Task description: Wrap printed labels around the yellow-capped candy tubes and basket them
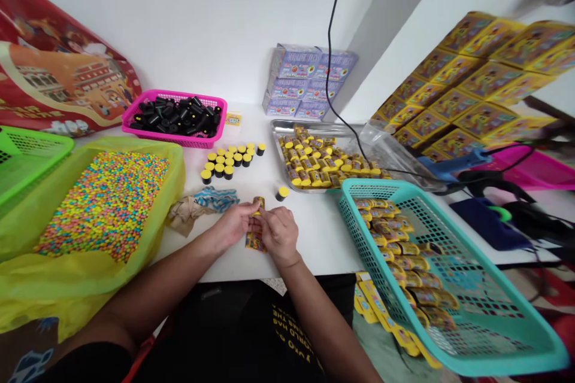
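Observation:
In front of my body, my left hand [236,222] pinches a small canister with a printed yellow-brown wrapper [259,200] between thumb and fingers. My right hand [281,232] is closed against the lower end of that canister; its fingertips are partly hidden. Beneath the hands, flat printed wrappers [255,243] lie on the white table. A single black canister with a yellow lid [282,193] stands just beyond my right hand. Farther back, several more yellow-lidded canisters [229,161] stand grouped. A crumpled brown and blue cloth [197,206] lies left of my left hand.
At left, a yellow-lined bin [177,170] holds colourful candies. A pink basket [206,142] contains black canisters. Wrapped canisters fill a metal tray [281,125] and part of a teal basket [516,335]. Purple boxes [294,81] and yellow boxes [462,96] are stacked behind; a black cable [329,42] hangs down.

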The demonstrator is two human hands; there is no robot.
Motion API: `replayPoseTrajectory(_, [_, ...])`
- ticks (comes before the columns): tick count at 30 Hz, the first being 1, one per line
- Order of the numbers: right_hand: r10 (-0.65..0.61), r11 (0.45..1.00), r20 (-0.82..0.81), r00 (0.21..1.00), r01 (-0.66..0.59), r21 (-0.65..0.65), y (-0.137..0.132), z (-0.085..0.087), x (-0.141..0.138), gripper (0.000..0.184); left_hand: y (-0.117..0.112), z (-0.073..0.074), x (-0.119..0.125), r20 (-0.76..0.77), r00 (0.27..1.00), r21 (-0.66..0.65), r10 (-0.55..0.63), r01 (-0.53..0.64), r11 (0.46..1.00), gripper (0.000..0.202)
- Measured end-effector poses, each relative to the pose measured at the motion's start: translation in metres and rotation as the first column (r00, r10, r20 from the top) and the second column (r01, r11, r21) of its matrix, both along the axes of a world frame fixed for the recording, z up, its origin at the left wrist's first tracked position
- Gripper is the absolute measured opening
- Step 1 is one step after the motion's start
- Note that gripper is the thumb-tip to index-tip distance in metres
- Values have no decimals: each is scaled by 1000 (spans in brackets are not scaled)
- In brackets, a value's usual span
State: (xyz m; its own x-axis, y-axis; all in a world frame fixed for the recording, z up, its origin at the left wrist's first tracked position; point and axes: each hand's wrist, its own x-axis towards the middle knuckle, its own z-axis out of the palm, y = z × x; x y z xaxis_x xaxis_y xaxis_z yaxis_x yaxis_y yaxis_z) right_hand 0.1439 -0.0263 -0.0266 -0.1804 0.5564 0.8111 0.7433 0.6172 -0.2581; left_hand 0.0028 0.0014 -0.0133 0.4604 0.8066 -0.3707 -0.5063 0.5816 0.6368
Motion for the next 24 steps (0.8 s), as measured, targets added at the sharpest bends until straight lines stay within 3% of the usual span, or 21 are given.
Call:
replayPoseTrajectory(4, [6,1000,21,1000,-6,20,-2,0,3,20,0,2,-1,0,998,8,-68,68,998,23])
replayPoseTrajectory(8, [2,998,-123,992,-11,-67,-2,2,3,19,1,5,-2,60,991,15,-119,119,993,22])
replayPoseTrajectory(17, [39,993,-178,983,-58,-105,1,0,1,17,2,8,-2,47,999,12,27,-28,1000,12])
replayPoseTrajectory(24, [4,984,-283,959,-55,-171,0,-1,-1,17,1,10,-3,-13,1000,-27,-4,4,1000,17])
